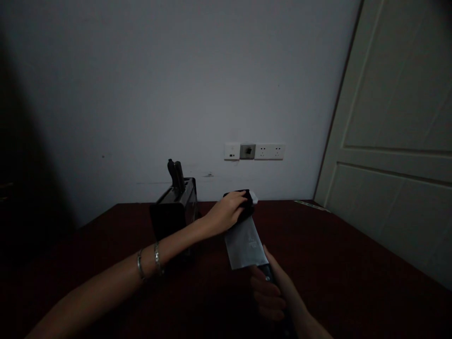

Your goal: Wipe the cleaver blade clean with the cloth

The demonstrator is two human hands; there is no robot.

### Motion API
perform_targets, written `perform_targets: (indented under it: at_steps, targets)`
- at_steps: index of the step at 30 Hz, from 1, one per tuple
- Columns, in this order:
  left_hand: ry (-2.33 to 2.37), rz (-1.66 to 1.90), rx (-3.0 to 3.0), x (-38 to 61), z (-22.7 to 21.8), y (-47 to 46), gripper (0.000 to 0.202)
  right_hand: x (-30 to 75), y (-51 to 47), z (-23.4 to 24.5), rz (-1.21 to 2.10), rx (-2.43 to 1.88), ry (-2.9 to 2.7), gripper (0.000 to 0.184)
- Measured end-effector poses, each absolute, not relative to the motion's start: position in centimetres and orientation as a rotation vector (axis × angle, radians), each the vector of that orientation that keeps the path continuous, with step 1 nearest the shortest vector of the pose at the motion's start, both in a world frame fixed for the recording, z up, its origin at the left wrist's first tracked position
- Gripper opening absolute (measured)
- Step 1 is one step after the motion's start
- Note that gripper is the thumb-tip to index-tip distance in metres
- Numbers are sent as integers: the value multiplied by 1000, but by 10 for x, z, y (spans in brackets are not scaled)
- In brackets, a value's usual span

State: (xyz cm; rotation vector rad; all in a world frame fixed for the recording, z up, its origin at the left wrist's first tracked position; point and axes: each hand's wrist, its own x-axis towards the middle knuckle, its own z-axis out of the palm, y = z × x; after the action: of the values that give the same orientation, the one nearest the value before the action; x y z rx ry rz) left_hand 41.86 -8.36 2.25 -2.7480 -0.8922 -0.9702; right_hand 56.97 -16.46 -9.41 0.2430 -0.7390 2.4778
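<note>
My right hand (270, 292) is wrapped round the black handle of a cleaver (247, 245), whose broad blade points away from me. Over the far part of the blade, my left hand (228, 212) presses a black cloth (245, 212), its fingers bent onto it. Part of the blade's tip is hidden beneath the cloth. Left of my hands stands a dark knife block (173, 207) with black handles (176, 174) sticking up from its top.
All of this is on a dark red table (318, 245) against a pale wall (176, 94). Wall sockets (269, 151) sit above the table's back edge. A panelled door (395, 141) rises at the right. Something small and white (254, 197) shows behind the cloth.
</note>
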Motion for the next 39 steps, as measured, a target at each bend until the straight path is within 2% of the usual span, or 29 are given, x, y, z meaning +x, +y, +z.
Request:
perform_targets:
  at_steps: [4, 6, 13, 20, 25, 31, 39]
  targets:
    - [-998, -1317, -2438, 411, 49, -69, 28, 567, -167, -92, 2497, 182, -761, 42]
    - [-912, -1352, -2297, 406, 56, -65, 27, 566, -169, -91, 2495, 157, -760, 42]
    - [-625, -843, -2558, 408, 26, -78, 29, 568, -172, -86, 2485, 158, -702, 39]
    - [-721, -708, -2957, 408, 14, -98, 41, 574, -166, -90, 2452, 145, -692, 42]
    - [-679, -427, -3010, 410, 8, -130, 46, 578, -163, -93, 2416, 132, -611, 42]
    - [-887, -420, -2897, 402, 10, -126, 50, 571, -171, -90, 2473, 157, -660, 41]
    - [-958, -357, -2781, 402, 14, -136, 78, 565, -178, -90, 2493, 174, -643, 42]
